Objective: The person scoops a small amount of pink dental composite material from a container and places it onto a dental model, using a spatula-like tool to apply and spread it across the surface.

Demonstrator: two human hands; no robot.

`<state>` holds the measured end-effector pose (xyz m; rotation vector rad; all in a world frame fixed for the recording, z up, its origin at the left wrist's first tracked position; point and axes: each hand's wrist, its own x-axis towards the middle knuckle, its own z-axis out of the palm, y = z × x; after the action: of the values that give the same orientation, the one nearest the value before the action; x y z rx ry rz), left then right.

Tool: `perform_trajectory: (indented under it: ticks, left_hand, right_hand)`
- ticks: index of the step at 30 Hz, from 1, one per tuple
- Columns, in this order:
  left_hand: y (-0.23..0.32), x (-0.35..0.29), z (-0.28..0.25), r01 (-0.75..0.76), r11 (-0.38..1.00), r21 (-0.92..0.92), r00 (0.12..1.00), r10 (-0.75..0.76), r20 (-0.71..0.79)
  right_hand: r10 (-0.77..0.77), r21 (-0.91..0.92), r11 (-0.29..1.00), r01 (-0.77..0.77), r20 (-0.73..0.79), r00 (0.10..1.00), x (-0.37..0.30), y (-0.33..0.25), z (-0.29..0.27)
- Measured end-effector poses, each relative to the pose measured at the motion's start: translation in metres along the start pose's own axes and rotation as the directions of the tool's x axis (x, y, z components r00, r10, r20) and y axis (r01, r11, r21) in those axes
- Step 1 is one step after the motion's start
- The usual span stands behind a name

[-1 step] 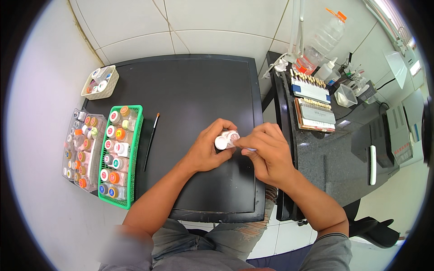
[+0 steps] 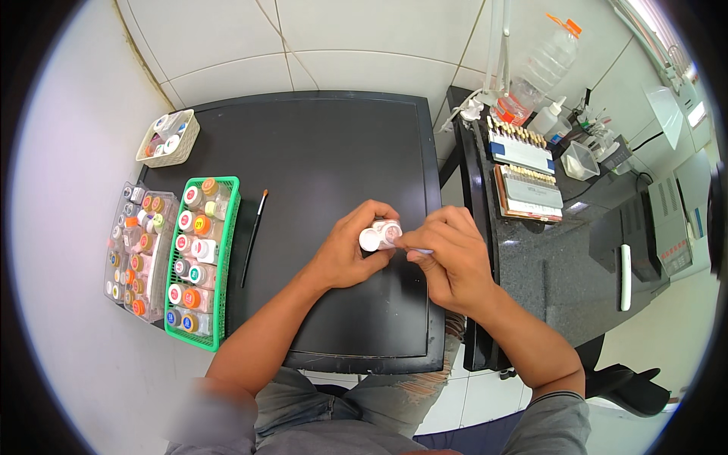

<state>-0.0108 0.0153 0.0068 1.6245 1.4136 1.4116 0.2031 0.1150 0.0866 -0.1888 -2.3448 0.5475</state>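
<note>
Above the middle of the black table (image 2: 341, 152), my left hand (image 2: 343, 254) is closed around a small jar (image 2: 390, 230). Pinkish-white stuff shows at its top. A round white cap (image 2: 370, 240) sits against the jar's left side, within the same grip; whether it is attached I cannot tell. My right hand (image 2: 447, 262) pinches a slim pale tool (image 2: 423, 251), of which only a short bit shows. The right fingertips are at the jar's mouth and hide the tool's tip. To the left lies a black-handled brush (image 2: 255, 236) with brown bristles.
At the left stand a green basket (image 2: 233, 220) and a clear bin (image 2: 171, 227) of capped jars, plus a cream basket (image 2: 186, 148). On the right-hand counter (image 2: 531, 265) are tooth shade guides (image 2: 523, 152), a large plastic bottle (image 2: 546, 64) and a white stick-like object (image 2: 626, 277).
Very little differs. My right fingers and the pale tool have shifted slightly to the right; the left hand keeps the jar in place.
</note>
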Motion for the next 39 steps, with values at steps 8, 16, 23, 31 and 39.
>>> perform_trajectory:
  ticks: [8, 16, 23, 31, 39]
  left_hand:
    - [0.002, -0.002, -0.001, 0.066, 0.994, -0.089, 0.996, -0.060, 0.065]
    - [-0.002, -0.006, 0.003, 0.110, 0.992, -0.059, 0.993, -0.108, 0.045]
    - [-0.012, -0.006, 0.008, 0.055, 0.991, -0.120, 0.998, -0.059, -0.034]
    - [-0.008, -0.002, 0.005, 0.095, 0.995, -0.021, 0.995, -0.096, -0.030]
    - [0.002, 0.001, 0.000, 0.116, 0.993, 0.018, 0.993, -0.115, -0.026]
  right_hand:
    - [0.044, 0.005, 0.999, -0.044, -0.001, 0.999, -0.002, 0.001, 0.002]
    - [0.025, 0.034, 0.999, -0.024, -0.025, 0.999, -0.001, -0.004, 0.001]
    - [0.007, -0.005, 1.000, -0.007, -0.005, 1.000, 0.000, -0.003, 0.001]
    - [-0.057, -0.035, 0.998, 0.053, -0.119, 0.991, 0.003, -0.002, -0.001]
    - [-0.123, -0.038, 0.992, 0.118, -0.168, 0.978, 0.006, -0.007, -0.003]
